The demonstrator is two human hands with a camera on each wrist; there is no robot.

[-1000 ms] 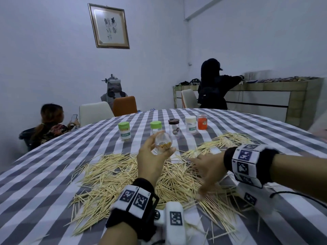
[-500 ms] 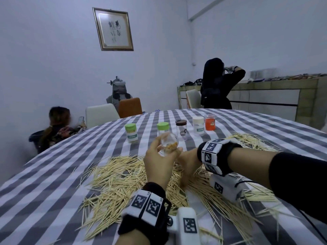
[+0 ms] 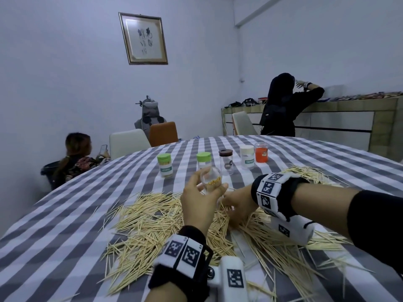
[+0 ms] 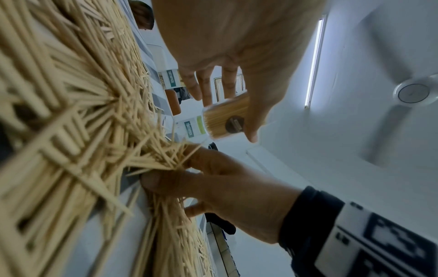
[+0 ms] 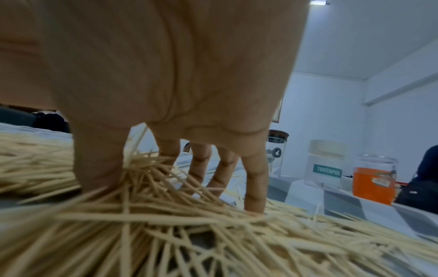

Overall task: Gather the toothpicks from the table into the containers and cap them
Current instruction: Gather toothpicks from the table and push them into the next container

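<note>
Right hand (image 3: 236, 204) has slid further left, now at frame centre under the jar (image 3: 211, 179); grip pinching toothpicks (image 3: 152, 223) from the pile on the table (image 3: 65, 214). Left hand (image 3: 199, 205) still raised, grip clasping the part-filled jar.

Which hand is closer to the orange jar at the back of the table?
The right hand. It reaches into the toothpicks, in front of the orange jar. The left hand is farther left, holding up a clear jar.
</note>
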